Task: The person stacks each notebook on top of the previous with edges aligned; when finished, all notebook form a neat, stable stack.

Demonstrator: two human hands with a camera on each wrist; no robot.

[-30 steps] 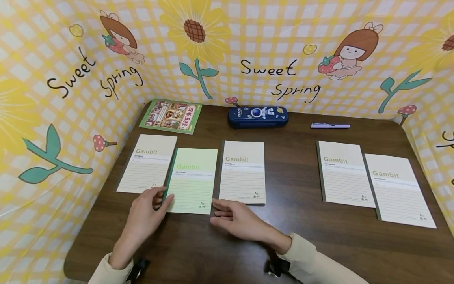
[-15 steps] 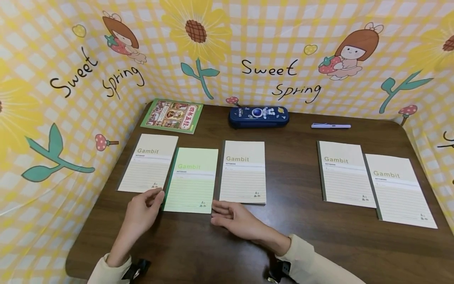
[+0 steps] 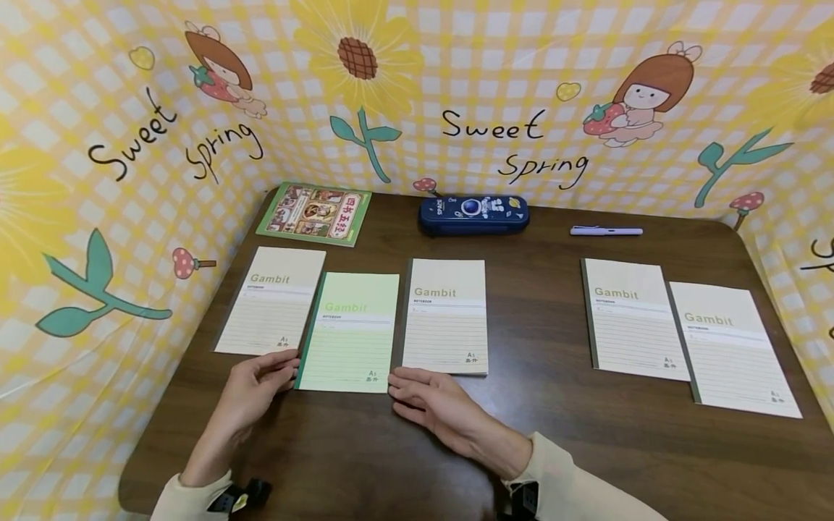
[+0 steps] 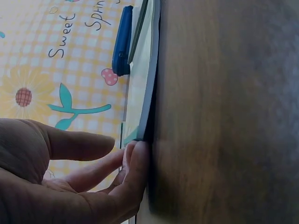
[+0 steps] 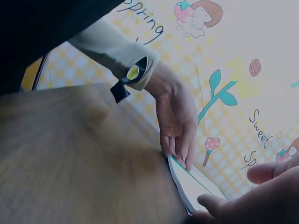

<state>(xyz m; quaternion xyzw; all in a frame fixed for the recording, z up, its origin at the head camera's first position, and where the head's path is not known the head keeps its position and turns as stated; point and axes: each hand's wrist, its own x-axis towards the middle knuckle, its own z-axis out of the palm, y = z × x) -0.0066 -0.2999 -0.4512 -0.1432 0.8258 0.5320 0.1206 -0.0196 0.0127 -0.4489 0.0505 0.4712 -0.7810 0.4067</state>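
Note:
A pale green notebook [image 3: 355, 340] with a darker green spine lies between two cream notebooks, left [image 3: 270, 304] and right [image 3: 445, 325]. My left hand [image 3: 250, 387] is at its lower spine corner, fingertips against the edge. In the left wrist view the thumb of that hand [image 4: 70, 182] stands apart from the fingers. On the opposite side, my right hand [image 3: 443, 412] has its fingertips at the lower right edge. The right wrist view shows both hands, left [image 5: 175, 121] and right [image 5: 266, 196], at either end of the notebook's near edge [image 5: 180, 184].
Two more cream notebooks, one [image 3: 628, 318] slightly overlapping the other [image 3: 743, 354], lie at the right. Along the back are a green-bordered book [image 3: 316, 213], a navy pencil case [image 3: 473, 215] and a lilac pen [image 3: 606, 231]. A checked cloth [image 3: 495, 87] encloses the dark wooden table [image 3: 534, 311].
My left thumb has come off the green cover, and that hand has slid down and left to the spine edge. The right hand stays at about the same place, its fingers slightly shifted.

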